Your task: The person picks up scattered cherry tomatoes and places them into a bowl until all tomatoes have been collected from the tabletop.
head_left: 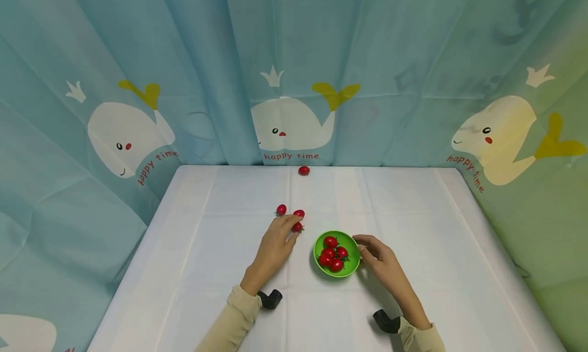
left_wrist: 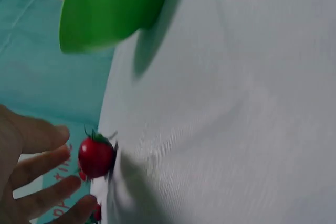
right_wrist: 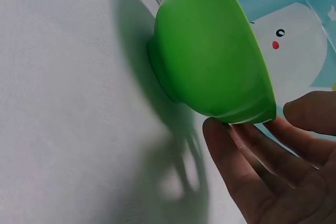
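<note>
My left hand [head_left: 274, 241] reaches over the cherry tomatoes left of the bowl, thumb and fingers apart. Between thumb and fingertips in the head view lies one cherry tomato [head_left: 297, 227] with a green stem; the left wrist view shows that tomato [left_wrist: 96, 156] just beyond the fingertips. A second tomato [head_left: 299, 213] is partly covered by the fingers. To the right, a green bowl [head_left: 337, 275] holds several red cherry tomatoes [head_left: 331, 242]. My right hand [head_left: 380, 260] is beside the bowl's right rim, its fairly straight fingers [right_wrist: 231, 161] touching the side and its thumb apart from the rim.
Another cherry tomato [head_left: 281, 209] lies just beyond the left hand, and one more tomato [head_left: 303, 171] sits near the table's far edge. A white cloth covers the table [head_left: 229, 189]. Blue-green curtains [head_left: 294, 35] with printed whales hang behind and at both sides.
</note>
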`<state>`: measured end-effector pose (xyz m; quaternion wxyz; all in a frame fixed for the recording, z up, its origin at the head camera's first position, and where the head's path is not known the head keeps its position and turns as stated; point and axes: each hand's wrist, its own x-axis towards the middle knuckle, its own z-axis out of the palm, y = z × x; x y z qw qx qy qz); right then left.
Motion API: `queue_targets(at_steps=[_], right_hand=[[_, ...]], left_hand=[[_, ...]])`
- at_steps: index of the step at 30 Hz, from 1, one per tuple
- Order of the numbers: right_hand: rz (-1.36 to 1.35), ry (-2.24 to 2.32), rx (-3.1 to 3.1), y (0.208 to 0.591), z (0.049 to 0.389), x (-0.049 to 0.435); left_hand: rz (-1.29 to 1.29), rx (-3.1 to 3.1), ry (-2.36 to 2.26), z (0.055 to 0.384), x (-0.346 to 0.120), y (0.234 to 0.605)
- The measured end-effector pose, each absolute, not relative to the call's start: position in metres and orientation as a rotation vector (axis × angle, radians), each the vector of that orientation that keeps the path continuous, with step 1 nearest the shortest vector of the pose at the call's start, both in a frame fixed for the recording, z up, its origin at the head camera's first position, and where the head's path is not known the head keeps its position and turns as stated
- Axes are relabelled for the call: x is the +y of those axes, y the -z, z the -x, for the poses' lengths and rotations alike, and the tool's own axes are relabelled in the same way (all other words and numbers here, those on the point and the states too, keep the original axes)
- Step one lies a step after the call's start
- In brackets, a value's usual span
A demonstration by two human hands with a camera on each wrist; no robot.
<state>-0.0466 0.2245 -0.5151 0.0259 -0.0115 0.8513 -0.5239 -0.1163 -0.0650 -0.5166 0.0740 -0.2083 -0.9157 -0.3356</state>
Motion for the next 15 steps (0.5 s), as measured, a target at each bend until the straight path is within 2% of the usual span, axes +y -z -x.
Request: queue_targets(at_steps=[15], right_hand=[[-0.126, 1.796, 2.356, 0.523, 0.046, 0.220]], left_hand=[[0.848, -2.814, 0.860, 0.138, -0.073, 0.520]])
